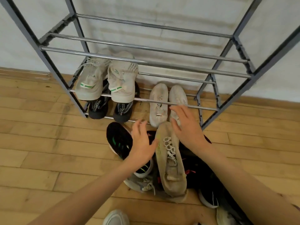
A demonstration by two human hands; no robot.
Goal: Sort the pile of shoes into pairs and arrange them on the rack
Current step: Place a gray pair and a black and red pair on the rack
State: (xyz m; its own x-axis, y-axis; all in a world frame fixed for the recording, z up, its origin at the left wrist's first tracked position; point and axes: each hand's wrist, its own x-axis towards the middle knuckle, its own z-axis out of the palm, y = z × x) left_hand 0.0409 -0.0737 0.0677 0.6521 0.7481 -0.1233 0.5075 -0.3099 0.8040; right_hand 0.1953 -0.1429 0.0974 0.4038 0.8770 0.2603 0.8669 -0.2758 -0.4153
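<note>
Head view, single frame; I am looking down at a grey metal rack [146,62] standing on a wooden floor [48,143] against a pale wall [178,13].

Rack contents: a white pair with green heel stripes [121,82] is sitting side by side on the left of the second tier from the bottom, heels facing me; a black pair [99,109] is sitting directly below it on the bottom bars; a plain white pair [158,103] is lying side by side at the right of the bottom tier, heels toward me; the upper bars in view are carrying nothing.

Pile: the unsorted shoes are lying on the floor just in front of the rack; a beige shoe with white laces [172,168] is lying on top, toe pointing at the rack; a black shoe with green marks [118,140] is lying to its left; a grey shoe [138,182] is showing beneath; dark shoes are filling the right of the heap, one a black shoe with a white sole [209,198]; a white toe [116,217] is showing at the bottom edge.

Hands: the left hand [142,142] is hovering over the black shoe with green marks, fingers spread and loosely bent, gripping nothing; the right hand [186,127] is reaching over the beige shoe's toe, fingers splayed apart, gripping nothing; I cannot tell whether either palm is touching a shoe.
</note>
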